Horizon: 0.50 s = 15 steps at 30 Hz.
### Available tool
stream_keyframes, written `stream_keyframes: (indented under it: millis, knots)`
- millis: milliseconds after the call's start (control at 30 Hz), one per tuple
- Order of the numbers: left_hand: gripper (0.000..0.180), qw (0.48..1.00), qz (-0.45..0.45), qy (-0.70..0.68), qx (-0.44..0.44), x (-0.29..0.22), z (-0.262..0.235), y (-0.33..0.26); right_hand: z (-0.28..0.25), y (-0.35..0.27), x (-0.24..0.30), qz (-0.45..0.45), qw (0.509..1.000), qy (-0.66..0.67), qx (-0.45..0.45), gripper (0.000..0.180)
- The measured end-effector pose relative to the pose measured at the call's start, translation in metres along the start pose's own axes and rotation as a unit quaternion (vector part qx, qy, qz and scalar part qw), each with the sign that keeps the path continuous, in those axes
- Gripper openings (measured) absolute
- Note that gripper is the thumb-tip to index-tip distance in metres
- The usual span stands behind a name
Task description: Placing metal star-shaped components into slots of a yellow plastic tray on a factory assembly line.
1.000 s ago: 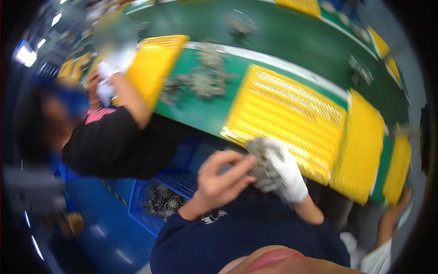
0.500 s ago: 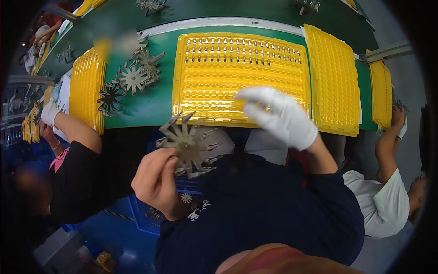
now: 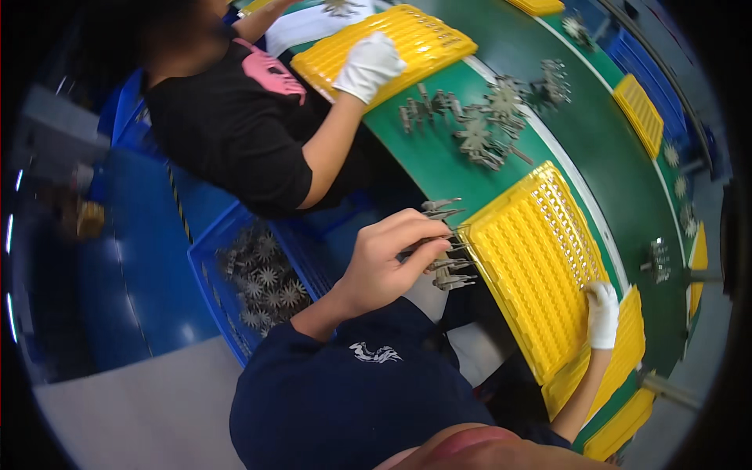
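A head-worn fisheye looks down closely over the wearer's torso [image 3: 337, 403] and nearest yellow tray [image 3: 525, 270].

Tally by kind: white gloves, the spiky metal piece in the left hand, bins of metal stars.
White gloves: 2, one on the right hand
Spiky metal piece in the left hand: 1
Blue bin of metal stars: 1
Total: 4

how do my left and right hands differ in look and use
Your left hand is bare, while your right hand is gloved in white. The left hand grips a spiked metal wheel; the right hand is at the yellow tray, its grip unclear. Both have bent fingers.
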<state>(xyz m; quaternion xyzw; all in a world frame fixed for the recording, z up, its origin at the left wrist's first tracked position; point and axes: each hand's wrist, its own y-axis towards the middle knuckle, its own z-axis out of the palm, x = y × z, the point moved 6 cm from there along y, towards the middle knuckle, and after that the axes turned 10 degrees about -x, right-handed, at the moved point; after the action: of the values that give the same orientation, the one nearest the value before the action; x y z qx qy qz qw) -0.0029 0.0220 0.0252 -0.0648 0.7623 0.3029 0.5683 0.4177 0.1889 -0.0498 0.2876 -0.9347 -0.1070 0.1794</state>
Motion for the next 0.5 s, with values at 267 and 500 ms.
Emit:
stream_keyframes:
  millis: [267,500]
  knots:
    - [0.013,0.999,-0.003,-0.025,-0.026,0.011,-0.001,-0.001,0.007,-0.001,-0.043,0.039,0.998,0.042,-0.023,0.031]
    - [0.014,0.998,-0.026,-0.052,-0.031,0.020,0.001,0.007,-0.001,0.009,-0.023,-0.033,0.998,-0.059,0.008,0.039]
